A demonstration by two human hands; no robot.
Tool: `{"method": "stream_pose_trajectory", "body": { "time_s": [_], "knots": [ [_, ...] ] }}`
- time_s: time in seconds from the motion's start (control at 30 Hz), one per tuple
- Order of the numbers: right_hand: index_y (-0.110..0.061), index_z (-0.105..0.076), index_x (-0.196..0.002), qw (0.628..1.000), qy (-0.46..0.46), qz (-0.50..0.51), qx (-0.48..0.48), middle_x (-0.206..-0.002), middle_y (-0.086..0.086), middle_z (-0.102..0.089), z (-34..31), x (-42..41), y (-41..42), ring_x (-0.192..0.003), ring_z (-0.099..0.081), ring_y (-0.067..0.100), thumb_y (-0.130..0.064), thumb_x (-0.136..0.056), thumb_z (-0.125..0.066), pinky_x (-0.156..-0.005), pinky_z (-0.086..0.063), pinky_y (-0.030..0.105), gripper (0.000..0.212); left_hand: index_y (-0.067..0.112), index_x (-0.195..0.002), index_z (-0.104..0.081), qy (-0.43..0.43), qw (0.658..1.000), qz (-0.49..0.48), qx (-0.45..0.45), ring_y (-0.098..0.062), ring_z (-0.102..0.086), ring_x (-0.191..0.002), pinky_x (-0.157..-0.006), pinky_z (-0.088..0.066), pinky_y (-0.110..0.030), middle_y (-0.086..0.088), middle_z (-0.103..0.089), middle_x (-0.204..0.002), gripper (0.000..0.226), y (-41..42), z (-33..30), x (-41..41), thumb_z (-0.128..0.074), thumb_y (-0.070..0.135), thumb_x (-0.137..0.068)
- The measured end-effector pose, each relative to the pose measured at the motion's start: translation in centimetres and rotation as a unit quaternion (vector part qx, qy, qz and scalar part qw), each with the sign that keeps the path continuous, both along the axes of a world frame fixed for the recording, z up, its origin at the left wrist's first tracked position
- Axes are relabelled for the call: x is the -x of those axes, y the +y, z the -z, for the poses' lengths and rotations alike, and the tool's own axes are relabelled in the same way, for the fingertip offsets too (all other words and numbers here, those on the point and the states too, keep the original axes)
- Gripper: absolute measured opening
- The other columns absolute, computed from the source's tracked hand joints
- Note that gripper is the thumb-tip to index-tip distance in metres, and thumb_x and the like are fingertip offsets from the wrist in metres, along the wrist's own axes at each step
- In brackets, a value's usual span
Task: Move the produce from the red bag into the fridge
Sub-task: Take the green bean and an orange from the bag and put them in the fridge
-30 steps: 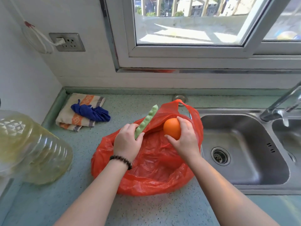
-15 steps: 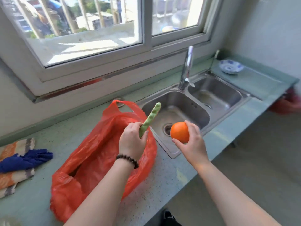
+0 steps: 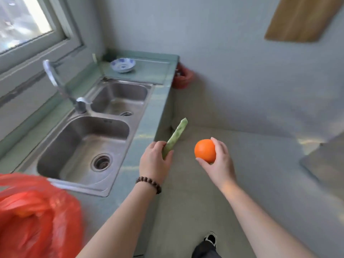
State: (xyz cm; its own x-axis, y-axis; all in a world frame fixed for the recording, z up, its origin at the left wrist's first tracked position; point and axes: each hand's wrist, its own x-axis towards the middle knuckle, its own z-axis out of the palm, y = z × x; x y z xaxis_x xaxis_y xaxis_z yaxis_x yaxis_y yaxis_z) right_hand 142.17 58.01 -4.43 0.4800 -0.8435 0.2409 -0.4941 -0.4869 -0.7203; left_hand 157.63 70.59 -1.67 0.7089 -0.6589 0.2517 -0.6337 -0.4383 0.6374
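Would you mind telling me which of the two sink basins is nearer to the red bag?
The larger basin, on the near side of the tap; the red bag lies just beside it.

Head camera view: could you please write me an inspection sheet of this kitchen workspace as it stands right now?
Surface: green countertop with double steel sink.
Job's things: red bag on the counter; green bean pod; orange; fridge not in view.
Clutter: blue-patterned bowl at the counter's far end.
Grippers: left hand grips the pod; right hand holds the orange.
Cables: nothing seen.
Surroundings: window, faucet, wooden board on the wall.
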Motion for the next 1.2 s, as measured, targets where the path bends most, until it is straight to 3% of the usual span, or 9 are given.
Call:
{"method": "stream_pose_trajectory", "body": {
  "time_s": [0.23,0.6,0.9,1.07,1.2],
  "knots": [
    [-0.012,-0.042,-0.135,0.990,-0.015,0.139,0.026,-0.132,0.010,-0.046,-0.7,8.9,-9.0,-0.120,-0.048,0.026,-0.027,-0.067,-0.082,-0.093,-0.037,0.026,0.081,0.016,-0.098,-0.061,-0.018,0.991,0.133,0.002,-0.019,-0.056,-0.077,-0.063,-0.039,-0.026,0.003,-0.058,-0.089,0.021,-12.9,-0.7,6.7,-0.064,0.030,-0.082],
    [-0.015,-0.041,-0.135,0.956,-0.043,0.284,0.066,-0.135,0.008,-0.044,-4.1,25.2,-29.6,-0.121,-0.047,0.026,-0.027,-0.068,-0.081,-0.093,-0.038,0.028,0.080,0.017,-0.103,-0.061,-0.028,0.961,0.271,0.040,-0.021,-0.057,-0.081,-0.066,-0.039,-0.025,0.002,-0.058,-0.092,0.023,-38.3,-3.9,20.9,-0.062,0.029,-0.084],
    [-0.017,-0.041,-0.135,0.905,-0.055,0.416,0.073,-0.134,0.007,-0.042,-5.0,37.8,-37.1,-0.118,-0.048,0.025,-0.029,-0.068,-0.080,-0.089,-0.038,0.025,0.079,0.015,-0.106,-0.061,-0.024,0.911,0.409,0.054,-0.019,-0.057,-0.080,-0.065,-0.038,-0.024,0.002,-0.060,-0.094,0.026,-52.2,-5.0,33.9,-0.064,0.030,-0.084],
    [-0.020,-0.037,-0.137,0.883,-0.049,0.461,0.071,-0.136,0.004,-0.039,-5.0,43.0,-40.8,-0.118,-0.046,0.023,-0.032,-0.071,-0.078,-0.089,-0.040,0.026,0.079,0.015,-0.107,-0.061,-0.010,0.890,0.452,0.056,-0.012,-0.048,-0.071,-0.064,-0.038,-0.024,0.001,-0.059,-0.093,0.027,-58.6,-5.0,39.0,-0.064,0.030,-0.084],
    [-0.024,-0.035,-0.138,0.866,-0.045,0.492,0.070,-0.137,0.003,-0.038,-5.3,46.5,-45.8,-0.116,-0.047,0.023,-0.035,-0.071,-0.078,-0.086,-0.041,0.028,0.080,0.014,-0.105,-0.061,0.003,0.874,0.482,0.059,-0.019,-0.055,-0.073,-0.063,-0.044,-0.027,0.000,-0.059,-0.093,0.025,-64.7,-5.4,42.5,-0.064,0.028,-0.084]
  ]
}}
